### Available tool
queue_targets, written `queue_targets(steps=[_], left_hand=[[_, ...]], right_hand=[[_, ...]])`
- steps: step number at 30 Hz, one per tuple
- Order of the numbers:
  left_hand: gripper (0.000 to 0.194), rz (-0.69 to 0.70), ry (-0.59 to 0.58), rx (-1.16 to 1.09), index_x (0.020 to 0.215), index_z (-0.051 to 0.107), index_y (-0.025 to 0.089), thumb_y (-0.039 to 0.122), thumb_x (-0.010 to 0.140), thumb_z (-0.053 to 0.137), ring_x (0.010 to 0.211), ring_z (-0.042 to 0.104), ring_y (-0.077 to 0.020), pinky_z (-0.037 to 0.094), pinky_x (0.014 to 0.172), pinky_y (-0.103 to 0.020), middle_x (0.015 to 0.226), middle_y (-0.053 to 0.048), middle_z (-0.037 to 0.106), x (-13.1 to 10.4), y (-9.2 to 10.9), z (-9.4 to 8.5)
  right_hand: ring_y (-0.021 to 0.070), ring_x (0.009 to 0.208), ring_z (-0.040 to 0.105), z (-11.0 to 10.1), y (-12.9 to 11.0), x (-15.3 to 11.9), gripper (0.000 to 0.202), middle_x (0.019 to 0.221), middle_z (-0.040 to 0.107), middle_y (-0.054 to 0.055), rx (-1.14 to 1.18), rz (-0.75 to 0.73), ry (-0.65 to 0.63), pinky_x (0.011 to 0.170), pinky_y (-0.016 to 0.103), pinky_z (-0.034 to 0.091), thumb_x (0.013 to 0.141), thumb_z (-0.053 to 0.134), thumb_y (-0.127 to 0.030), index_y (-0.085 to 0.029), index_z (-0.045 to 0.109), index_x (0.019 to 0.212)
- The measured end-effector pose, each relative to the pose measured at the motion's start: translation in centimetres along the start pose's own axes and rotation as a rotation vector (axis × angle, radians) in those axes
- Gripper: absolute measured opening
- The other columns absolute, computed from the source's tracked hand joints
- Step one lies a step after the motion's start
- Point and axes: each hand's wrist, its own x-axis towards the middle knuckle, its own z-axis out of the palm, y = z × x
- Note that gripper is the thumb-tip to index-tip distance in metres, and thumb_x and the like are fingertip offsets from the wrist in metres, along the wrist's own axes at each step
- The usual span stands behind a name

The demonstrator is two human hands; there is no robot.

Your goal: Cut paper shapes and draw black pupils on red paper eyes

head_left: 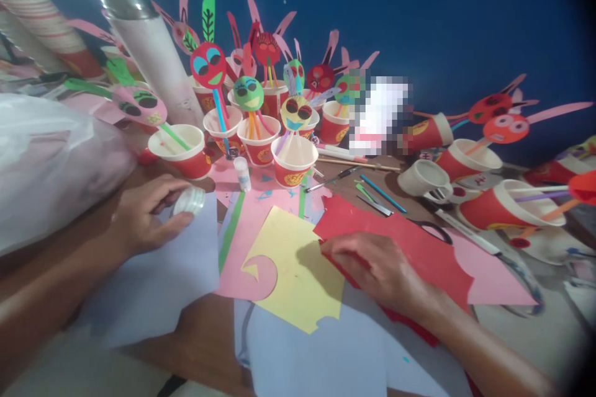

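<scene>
As the left hand (149, 212) grasps a whitish roll (190, 200) left of the yellow paper (298, 263), the right hand (379, 263) apparently pinches red paper (435, 257) right of it. Sheet-handling seems underway; lifting needs steadiness.

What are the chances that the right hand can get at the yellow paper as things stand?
Probably good: the yellow paper lies right beside the right hand with its middle uncovered, though that hand seems to touch the red paper.

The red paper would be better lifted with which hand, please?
Likely the right hand: it is at the edge of the red paper, while the left hand holds a whitish round object.
</scene>
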Motion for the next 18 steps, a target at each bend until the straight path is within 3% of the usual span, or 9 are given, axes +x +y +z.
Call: queue_targets(steps=[3,6,9,11,13,15,17,18], left_hand=[[0.03,0.047,-0.005,0.061,0.096,0.059,0.016,0.038,0.076,0.055,0.063,0.046,-0.0109,0.037,0.061,-0.022,0.072,0.003,0.052,0.1,-0.1,-0.3],[0.031,0.045,-0.02,0.073,0.095,0.059,0.015,0.04,0.076,0.054,0.061,0.045,-0.0105,0.038,0.062,-0.022,0.074,0.002,0.053,0.3,0.4,-1.4],[0.029,-0.041,-0.067,0.013,0.093,0.062,0.021,0.041,0.076,0.051,0.068,0.052,-0.0135,0.04,0.064,-0.024,0.082,0.002,0.061,0.3,2.5,-2.9],[0.031,-0.114,-0.107,-0.172,0.092,0.065,0.022,0.043,0.079,0.046,0.079,0.058,-0.0194,0.044,0.068,-0.029,0.092,0.0,0.066,0.1,4.8,-3.4],[0.035,-0.129,-0.225,-0.383,0.091,0.067,0.024,0.047,0.081,0.043,0.077,0.061,-0.0211,0.047,0.061,-0.03,0.09,0.0,0.069,-0.4,7.3,-3.3],[0.031,-0.041,-0.388,-0.525,0.093,0.066,0.029,0.049,0.082,0.044,0.066,0.06,-0.0184,0.047,0.051,-0.027,0.08,0.002,0.069,-1.0,9.8,-2.4],[0.033,-0.034,-0.715,-0.728,0.091,0.063,0.029,0.053,0.083,0.04,0.057,0.056,-0.0152,0.046,0.046,-0.024,0.071,0.003,0.065,-1.5,12.0,-1.0],[0.036,-0.017,-0.802,-0.771,0.091,0.061,0.027,0.055,0.083,0.04,0.062,0.057,-0.0155,0.048,0.052,-0.024,0.072,0.002,0.063,-1.7,12.9,-0.2]], right_hand=[[0.0137,0.075,0.066,-1.8,0.9,0.3,0.016,0.084,0.069,0.001,0.021,0.227,0.047,0.068,0.023,0.05,0.094,0.042,-0.02,-0.022,0.058,0.097],[0.0143,0.065,0.062,-3.7,1.9,0.6,0.019,0.073,0.065,0.0,-0.093,0.344,0.079,0.06,0.024,0.047,0.093,0.038,-0.022,-0.022,0.058,0.094],[0.0161,0.066,0.063,-5.0,2.2,0.9,0.02,0.072,0.066,0.0,-0.297,0.405,0.036,0.059,0.025,0.045,0.09,0.04,-0.023,-0.023,0.061,0.091],[0.0166,0.061,0.063,-5.2,1.7,1.1,0.019,0.067,0.066,-0.001,-0.418,0.419,-0.019,0.056,0.026,0.043,0.088,0.045,-0.031,-0.024,0.063,0.093],[0.0182,0.055,0.062,-4.8,0.8,1.2,0.028,0.063,0.066,-0.001,-0.532,0.406,-0.128,0.051,0.026,0.04,0.081,0.055,-0.044,-0.024,0.064,0.099],[0.0235,0.058,0.064,-4.1,-0.2,1.1,0.05,0.068,0.069,0.004,-0.636,0.369,-0.265,0.049,0.028,0.038,0.071,0.063,-0.056,-0.022,0.063,0.106],[0.0287,0.061,0.066,-3.5,-1.0,0.8,0.063,0.072,0.072,0.009,-0.705,0.346,-0.37,0.047,0.029,0.036,0.065,0.064,-0.064,-0.018,0.063,0.108],[0.0296,0.061,0.066,-3.3,-1.3,0.6,0.064,0.072,0.072,0.01,-0.725,0.345,-0.403,0.046,0.029,0.035,0.066,0.063,-0.065,-0.017,0.062,0.107]])
